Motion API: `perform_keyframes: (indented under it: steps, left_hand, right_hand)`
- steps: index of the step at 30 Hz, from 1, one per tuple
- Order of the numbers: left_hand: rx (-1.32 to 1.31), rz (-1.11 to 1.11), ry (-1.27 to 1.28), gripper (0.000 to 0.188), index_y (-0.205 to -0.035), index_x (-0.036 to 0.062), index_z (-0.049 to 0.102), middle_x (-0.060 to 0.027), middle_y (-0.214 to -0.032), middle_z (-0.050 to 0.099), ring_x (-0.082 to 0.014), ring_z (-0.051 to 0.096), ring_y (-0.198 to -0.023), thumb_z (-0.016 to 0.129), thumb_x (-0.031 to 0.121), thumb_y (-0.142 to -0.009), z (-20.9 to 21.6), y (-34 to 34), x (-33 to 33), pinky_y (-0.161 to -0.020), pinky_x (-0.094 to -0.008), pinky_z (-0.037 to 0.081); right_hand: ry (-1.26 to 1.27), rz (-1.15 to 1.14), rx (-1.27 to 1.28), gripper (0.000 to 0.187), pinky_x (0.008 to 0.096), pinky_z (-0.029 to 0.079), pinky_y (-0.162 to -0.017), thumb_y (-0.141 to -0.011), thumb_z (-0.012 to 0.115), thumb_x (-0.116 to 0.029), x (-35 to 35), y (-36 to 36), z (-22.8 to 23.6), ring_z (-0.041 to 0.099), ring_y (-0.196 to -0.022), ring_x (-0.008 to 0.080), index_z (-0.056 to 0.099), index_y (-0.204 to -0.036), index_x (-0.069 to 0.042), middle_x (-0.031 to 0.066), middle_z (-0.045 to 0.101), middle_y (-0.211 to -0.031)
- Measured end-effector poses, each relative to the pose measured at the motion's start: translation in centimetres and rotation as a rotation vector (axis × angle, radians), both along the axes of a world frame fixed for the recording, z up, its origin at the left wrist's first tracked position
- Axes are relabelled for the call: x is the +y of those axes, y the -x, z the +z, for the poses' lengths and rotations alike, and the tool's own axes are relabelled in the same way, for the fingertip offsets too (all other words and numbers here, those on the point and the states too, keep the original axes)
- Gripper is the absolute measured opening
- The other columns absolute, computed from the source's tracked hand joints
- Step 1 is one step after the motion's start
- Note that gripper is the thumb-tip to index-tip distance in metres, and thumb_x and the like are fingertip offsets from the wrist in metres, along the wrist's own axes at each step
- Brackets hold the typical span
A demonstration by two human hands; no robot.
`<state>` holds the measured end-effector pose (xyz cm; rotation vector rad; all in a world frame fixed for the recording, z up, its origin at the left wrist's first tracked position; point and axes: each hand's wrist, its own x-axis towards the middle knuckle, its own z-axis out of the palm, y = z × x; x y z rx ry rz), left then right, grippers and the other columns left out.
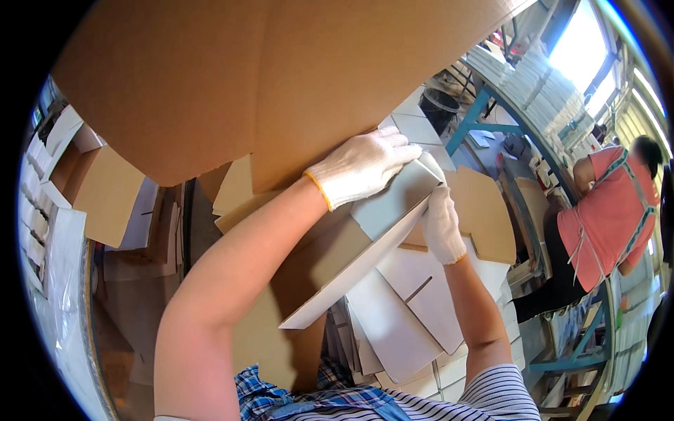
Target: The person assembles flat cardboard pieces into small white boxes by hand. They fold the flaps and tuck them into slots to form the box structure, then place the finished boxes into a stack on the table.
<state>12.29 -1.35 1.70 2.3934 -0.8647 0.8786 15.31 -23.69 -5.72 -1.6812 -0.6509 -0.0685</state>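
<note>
A large brown cardboard box (210, 91) with raised flaps stands in front of me, its outer side white. Both my hands wear white knit gloves with yellow cuffs. My left hand (366, 167) lies with outstretched fingers across a folded pale cardboard flap (393, 203). At the far corner of a long white cardboard panel (354, 270), my right hand (444, 226) is closed on its edge. The panel slants down toward my body. Part of the right fingers is hidden behind the corner.
White cardboard blanks with slots (393, 316) are stacked below my right forearm. Another open carton (112, 196) stands at the left. A person in a pink shirt (604, 217) works at the right, near a blue-framed table (491, 128). A black bucket (440, 105) stands farther back.
</note>
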Motion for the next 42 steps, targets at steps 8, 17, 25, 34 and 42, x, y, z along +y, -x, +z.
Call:
perform_keyframes:
  steps: [8,17,25,34,42]
  left_hand:
    - [0.565,0.234,-0.065,0.047,-0.068,0.0037,0.069,-0.0163,-0.067,0.062,-0.032,0.058,-0.066,0.063,0.047,-0.085,5.8,-1.8,-3.0,-0.068,-0.041,0.049]
    - [0.763,0.097,0.066,0.046,-0.064,0.0036,0.06,-0.01,-0.061,0.052,-0.0195,0.044,-0.06,0.065,0.044,-0.086,5.5,-0.8,-2.5,-0.062,-0.0355,0.043]
    - [0.515,0.095,-0.016,0.044,-0.069,0.0033,0.063,-0.0116,-0.063,0.056,-0.0214,0.051,-0.061,0.06,0.042,-0.089,3.6,-0.9,-3.2,-0.066,-0.0364,0.047]
    - [0.375,0.09,0.104,0.031,-0.08,0.0006,0.068,-0.023,-0.085,0.067,-0.04,0.064,-0.082,0.059,0.029,-0.088,2.5,-0.7,-2.9,-0.078,-0.0462,0.05]
    - [0.036,0.322,0.37,0.013,-0.101,0.011,0.069,-0.0128,-0.087,0.067,-0.0331,0.067,-0.086,0.066,0.016,-0.09,-9.2,8.0,-2.8,-0.072,-0.045,0.057]
  right_hand:
    - [0.06,0.069,0.157,0.061,0.0291,0.043,-0.094,-0.11,0.037,-0.054,-2.6,0.0,-0.7,0.049,-0.109,0.0119,0.052,-0.135,0.0,0.0027,0.056,-0.116]
    - [0.025,0.129,0.265,0.062,0.032,0.049,-0.099,-0.11,0.04,-0.051,-3.2,0.0,0.1,0.059,-0.112,0.0149,0.052,-0.143,0.001,0.0062,0.063,-0.127]
    - [0.089,0.447,0.611,0.057,0.0324,0.055,-0.088,-0.104,0.059,-0.043,-3.2,-1.8,8.2,0.068,-0.105,0.0204,0.058,-0.138,0.003,0.0097,0.066,-0.115]
    - [0.791,0.313,-0.03,0.037,0.0274,0.053,-0.069,-0.104,0.055,-0.028,-2.0,-2.8,11.4,0.063,-0.08,0.0132,0.069,-0.117,0.004,0.0047,0.066,-0.091]
    - [0.886,0.186,0.149,0.039,0.0252,0.045,-0.078,-0.103,0.06,-0.028,-1.3,0.0,13.3,0.051,-0.083,0.0072,0.067,-0.12,0.006,-0.0058,0.061,-0.09]
